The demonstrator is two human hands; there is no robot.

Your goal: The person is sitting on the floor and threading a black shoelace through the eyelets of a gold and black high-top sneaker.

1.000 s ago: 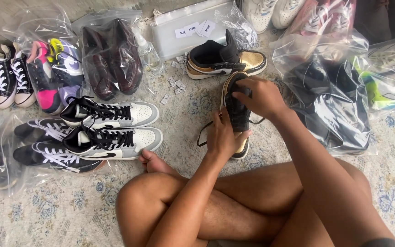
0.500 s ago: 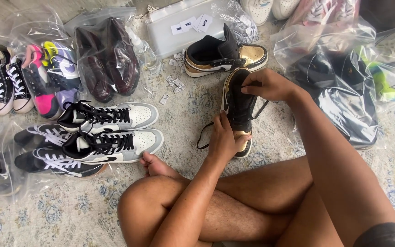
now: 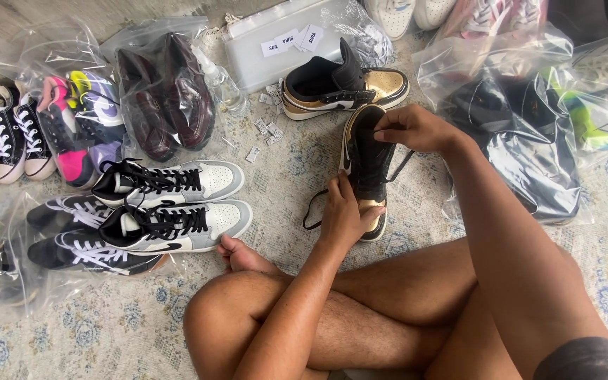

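left hand (image 3: 343, 214) grips black-gold sneaker (image 3: 366, 165) | right hand (image 3: 409, 129) pinches lace (image 3: 399, 169)

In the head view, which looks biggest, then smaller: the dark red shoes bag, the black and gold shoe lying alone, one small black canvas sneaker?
1. Dark red shoes bag
2. Black and gold shoe
3. Black canvas sneaker

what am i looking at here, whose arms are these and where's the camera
The camera sits on a person's head and looks down, so the arms and crossed legs are their own. They sit on a patterned rug. Both hands are on a black and gold sneaker: the left hand has its grip on the toe end, and the right hand pinches a black lace near the collar. Its matching shoe lies behind. To the left are a grey and white pair and other shoes in clear plastic bags.
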